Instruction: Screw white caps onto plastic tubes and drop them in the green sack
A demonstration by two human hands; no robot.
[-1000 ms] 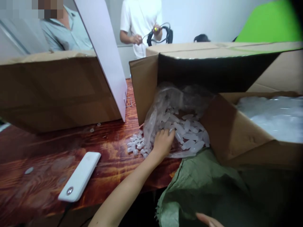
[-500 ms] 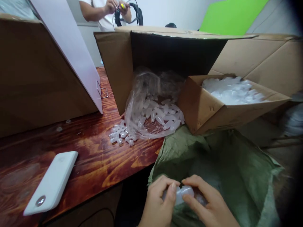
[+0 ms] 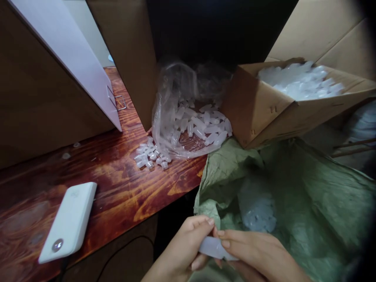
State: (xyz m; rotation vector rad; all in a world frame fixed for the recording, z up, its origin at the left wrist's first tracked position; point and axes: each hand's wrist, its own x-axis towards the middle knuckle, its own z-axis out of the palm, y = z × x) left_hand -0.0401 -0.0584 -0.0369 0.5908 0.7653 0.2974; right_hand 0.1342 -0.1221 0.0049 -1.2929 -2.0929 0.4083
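Between my two hands is a translucent white plastic tube-shaped piece point(image 3: 214, 247), lying sideways. My left hand point(image 3: 188, 244) is closed on its left end, and my right hand point(image 3: 252, 250) wraps over its right end, hiding that part. Both hands are over the mouth of a green woven sack point(image 3: 229, 172), where a whitish mass of pieces point(image 3: 258, 211) shows inside. Beyond, on the table, a clear plastic bag point(image 3: 164, 117) lies open with many similar elongated pieces point(image 3: 202, 125). Short cap-like pieces point(image 3: 151, 154) are heaped beside it.
A cardboard box point(image 3: 273, 117) full of whitish pieces is tilted at the right, above the sack. A large open carton point(image 3: 126, 51) stands behind the bag. On the wooden table point(image 3: 123, 188) lies a white power bank point(image 3: 69, 221). Another carton point(image 3: 49, 94) stands at left.
The view has tipped downward, so the co-worker at the back is out of frame. My hands have turned the plastic piece, and my right hand now lies flatter across it. More of the sack's inside shows.
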